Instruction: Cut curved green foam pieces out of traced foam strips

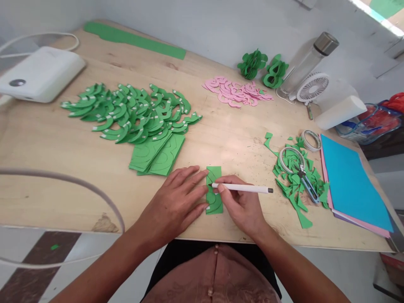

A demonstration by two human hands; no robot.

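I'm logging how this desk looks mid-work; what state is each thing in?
Pen: uncapped, gripped by the right hand
Small green paper: flat, lines drawn, left hand beside it
Green cutouts: heaped, bearing white patches
Green rectangles: stacked, outlined, uncut
Pink cutouts: loosely piled
Green scraps: scattered
Bottle: capped
Fan: running or off, cannot tell
Coloured sheets: stacked, blue uppermost

No words, labels or brands can be read; a curved outline resembling a 3 is drawn on the stacked green sheets (166,156).
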